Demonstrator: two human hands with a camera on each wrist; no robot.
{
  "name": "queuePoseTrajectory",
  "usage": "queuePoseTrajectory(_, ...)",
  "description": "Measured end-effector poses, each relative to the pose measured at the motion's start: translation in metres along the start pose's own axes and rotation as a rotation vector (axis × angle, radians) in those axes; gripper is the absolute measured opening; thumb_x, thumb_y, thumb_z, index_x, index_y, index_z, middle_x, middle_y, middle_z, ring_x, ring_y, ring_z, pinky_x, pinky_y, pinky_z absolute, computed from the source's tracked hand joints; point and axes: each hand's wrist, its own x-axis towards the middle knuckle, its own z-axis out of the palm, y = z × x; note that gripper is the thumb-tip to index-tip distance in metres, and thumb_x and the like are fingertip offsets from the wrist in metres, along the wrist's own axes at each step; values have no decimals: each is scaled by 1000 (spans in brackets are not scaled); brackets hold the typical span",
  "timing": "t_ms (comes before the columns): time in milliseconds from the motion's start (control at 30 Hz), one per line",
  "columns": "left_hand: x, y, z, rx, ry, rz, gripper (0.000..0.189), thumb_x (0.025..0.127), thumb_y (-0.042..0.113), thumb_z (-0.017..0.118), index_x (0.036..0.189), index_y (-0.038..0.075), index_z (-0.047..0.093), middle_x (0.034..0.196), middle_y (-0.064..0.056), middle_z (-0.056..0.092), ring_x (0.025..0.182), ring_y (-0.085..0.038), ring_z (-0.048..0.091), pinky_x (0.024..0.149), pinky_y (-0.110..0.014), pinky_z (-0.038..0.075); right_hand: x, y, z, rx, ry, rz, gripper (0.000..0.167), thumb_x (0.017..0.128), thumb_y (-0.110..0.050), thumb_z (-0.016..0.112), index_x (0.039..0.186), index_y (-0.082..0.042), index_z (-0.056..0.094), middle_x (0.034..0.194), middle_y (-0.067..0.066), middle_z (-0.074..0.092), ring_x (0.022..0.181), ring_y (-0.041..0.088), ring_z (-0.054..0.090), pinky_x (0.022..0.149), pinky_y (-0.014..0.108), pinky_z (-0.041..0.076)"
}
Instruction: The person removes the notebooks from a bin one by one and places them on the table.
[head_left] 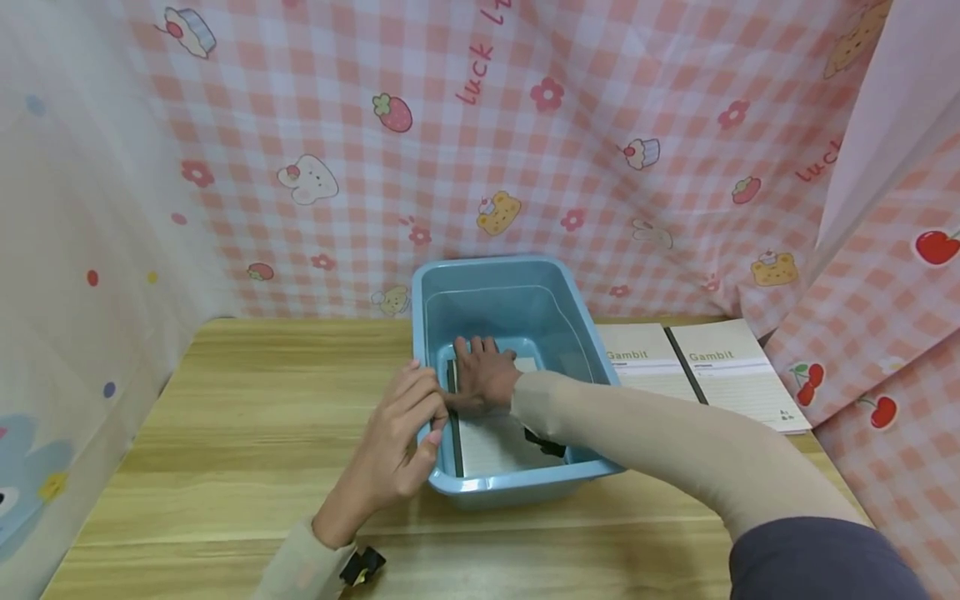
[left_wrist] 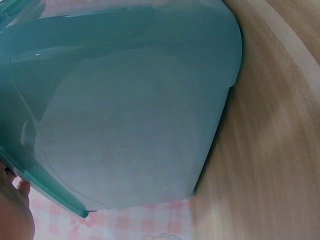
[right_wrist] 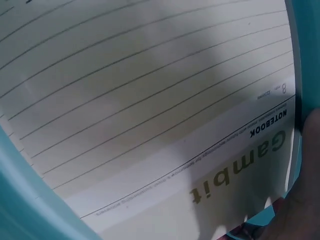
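A light blue plastic basin (head_left: 525, 482) stands on the wooden table. Inside it lies a cream notebook (head_left: 487, 446) with a dark spine on the left; the right wrist view shows its lined cover and the word Gambit. My right hand (head_left: 483, 379) reaches into the basin and rests on the notebook, fingers extended toward the far wall. With curled fingers over the left rim, my left hand (head_left: 401, 433) holds the basin. The left wrist view shows the basin's outer wall (left_wrist: 125, 120) and part of that hand at its lower left.
Right of the basin lie two cream Gambit notebooks (head_left: 727, 375) side by side, partly hidden by the basin and right arm. A pink checked curtain (head_left: 450, 167) hangs behind the table (head_left: 285, 417), and a pale curtain is at left.
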Motion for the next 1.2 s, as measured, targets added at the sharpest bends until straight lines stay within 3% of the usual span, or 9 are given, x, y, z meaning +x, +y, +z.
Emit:
queuePoseTrajectory(200,0,1,1,11,-7,-21,10,82,18,42,75,16,48,84,1,49,95,-18,49,118,-52,33,-8,-2,-6,-6,35,1,80,91,-76,43,139,-13,32,131,16,50,120,31,46,95,60,50)
queuePoseTrajectory(333,-1,2,1,4,-3,-22,9,82,18,42,75,16,47,85,1,50,94,-18,48,119,-51,32,-13,-3,-8,-2,59,3,78,86,-75,54,130,-13,34,122,15,52,113,31,48,94,59,49)
queuePoseTrajectory(433,-1,1,0,6,1,-21,9,82,18,42,75,16,47,86,0,50,94,-18,49,119,-51,32,-14,-4,-7,-1,81,-2,82,83,-74,60,131,-14,33,121,15,53,115,33,49,96,61,48)
queuePoseTrajectory(633,-2,2,1,16,-12,-40,9,82,18,42,75,16,48,87,0,51,95,-18,49,121,-49,31,-16,-1,-4,-51,83,-25,82,88,-76,48,146,-20,32,130,17,50,121,36,45,102,68,40)
queuePoseTrajectory(800,-2,2,2,5,-13,-42,8,81,17,42,75,16,48,86,1,50,95,-18,49,120,-50,31,-14,3,-6,-59,88,-58,73,92,-76,34,140,-20,38,123,16,52,112,34,44,100,65,38)
queuePoseTrajectory(1033,-4,2,0,7,-6,-42,9,82,17,41,75,16,47,85,0,49,96,-18,48,121,-50,31,-5,5,-17,-85,120,-146,70,92,-75,39,136,-20,40,117,14,56,104,30,45,92,51,36)
queuePoseTrajectory(1200,-2,1,1,1,-1,-23,12,85,18,41,76,15,48,86,0,50,96,-19,49,121,-53,31,-2,13,-34,-40,140,-154,71,93,-72,42,141,-21,37,120,16,54,108,32,45,96,56,34)
